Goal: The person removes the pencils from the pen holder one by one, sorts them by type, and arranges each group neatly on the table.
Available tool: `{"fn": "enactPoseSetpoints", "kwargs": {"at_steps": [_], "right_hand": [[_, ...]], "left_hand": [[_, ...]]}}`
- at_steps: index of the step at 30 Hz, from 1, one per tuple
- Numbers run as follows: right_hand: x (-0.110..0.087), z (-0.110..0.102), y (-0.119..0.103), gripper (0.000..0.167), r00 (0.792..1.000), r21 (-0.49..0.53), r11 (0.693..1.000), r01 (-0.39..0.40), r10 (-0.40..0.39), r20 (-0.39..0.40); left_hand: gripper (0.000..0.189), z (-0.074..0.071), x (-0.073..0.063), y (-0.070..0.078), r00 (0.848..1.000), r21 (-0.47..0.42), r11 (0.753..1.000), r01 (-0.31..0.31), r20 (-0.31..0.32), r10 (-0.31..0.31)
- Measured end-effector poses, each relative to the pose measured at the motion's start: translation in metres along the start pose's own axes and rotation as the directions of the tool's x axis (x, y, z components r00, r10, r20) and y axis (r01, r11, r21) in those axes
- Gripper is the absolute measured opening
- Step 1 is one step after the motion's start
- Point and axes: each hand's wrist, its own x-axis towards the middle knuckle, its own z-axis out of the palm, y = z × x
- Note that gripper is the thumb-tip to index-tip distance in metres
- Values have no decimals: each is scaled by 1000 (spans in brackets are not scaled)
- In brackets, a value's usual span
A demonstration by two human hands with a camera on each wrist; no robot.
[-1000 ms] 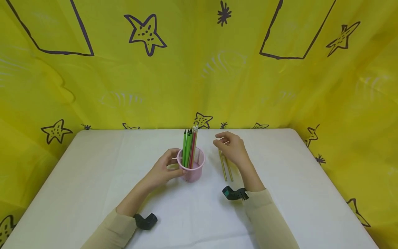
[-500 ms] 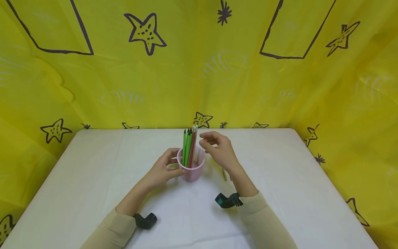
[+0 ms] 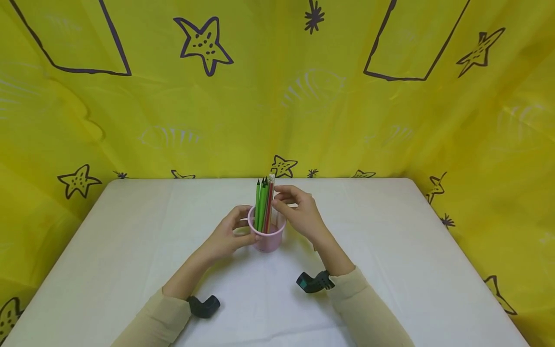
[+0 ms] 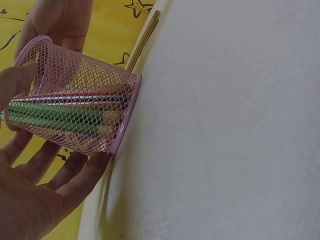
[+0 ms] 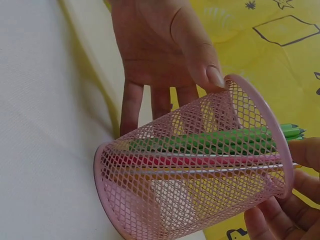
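A pink mesh pencil cup [image 3: 267,244] stands upright on the white table. My left hand [image 3: 225,239] holds it round the left side, thumb near the front rim and fingers round the back. Several green pencils [image 3: 262,207] with dark points upward lean inside, beside a red pencil [image 3: 269,205]. White ends show at the top of the pencils on the right. My right hand [image 3: 303,214] is at the cup's right rim, its thumb and fingertips pinching the upper part of a pencil with a white end. In the right wrist view, those fingers [image 5: 307,185] partly leave the frame.
Gold pencils lie on the table right of the cup, mostly hidden by my right arm; one gold pencil [image 4: 143,40] shows in the left wrist view. A yellow patterned cloth [image 3: 243,120] hangs behind the table [image 3: 151,241]. Dark wrist cameras sit on both arms.
My right hand has moved left from above the gold pencils on the table to the pencils in the cup, its fingertips closing there. My left hand and the cup have stayed put.
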Motion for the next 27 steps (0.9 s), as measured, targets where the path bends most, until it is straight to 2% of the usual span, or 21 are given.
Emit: {"fn": "enactPoseSetpoints", "kwargs": {"at_steps": [9, 16, 27], "right_hand": [[0, 2, 2, 34, 998, -40, 999, -20, 22, 52], [0, 2, 2, 28, 999, -34, 999, -2, 3, 35], [-1, 2, 1, 16, 998, 22, 998, -58, 58, -16]], "left_hand": [[67, 0, 0, -1, 1000, -2, 1000, 1, 3, -1], [66, 0, 1, -3, 1000, -9, 1000, -20, 11, 20], [67, 0, 0, 0, 1000, -17, 1000, -4, 9, 4]]}}
